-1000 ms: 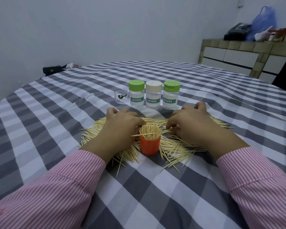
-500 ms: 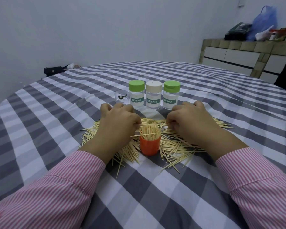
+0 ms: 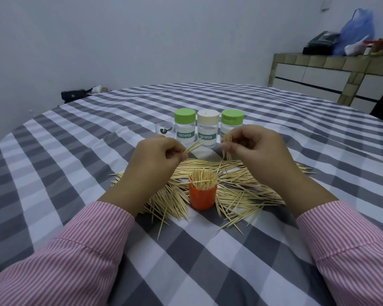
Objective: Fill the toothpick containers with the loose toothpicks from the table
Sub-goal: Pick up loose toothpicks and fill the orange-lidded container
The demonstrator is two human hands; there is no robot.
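Note:
An open orange container [image 3: 202, 197], packed with upright toothpicks, stands in the middle of a wide pile of loose toothpicks [image 3: 237, 186] on the checked tablecloth. My left hand [image 3: 155, 157] is raised above the pile's left side and pinches a small bunch of toothpicks that points up to the right. My right hand [image 3: 259, 149] hovers over the pile's far right and grips a bunch held nearly upright. Behind the hands stand three closed jars labelled TOOTHPICK: a green-lidded one [image 3: 184, 127], a cream-lidded one [image 3: 208, 131] and another green-lidded one [image 3: 232, 120], partly hidden by my right hand.
A small clear cup [image 3: 163, 129] sits left of the jars. The grey and white checked table [image 3: 97, 173] stretches far back. A tiled sideboard [image 3: 332, 78] with bags on top stands at the right; a black bag [image 3: 73, 94] lies beyond the table's far left edge.
Both hands have lifted off the pile, each now holding a bunch of toothpicks picked up from it. The orange container and the jars have not moved.

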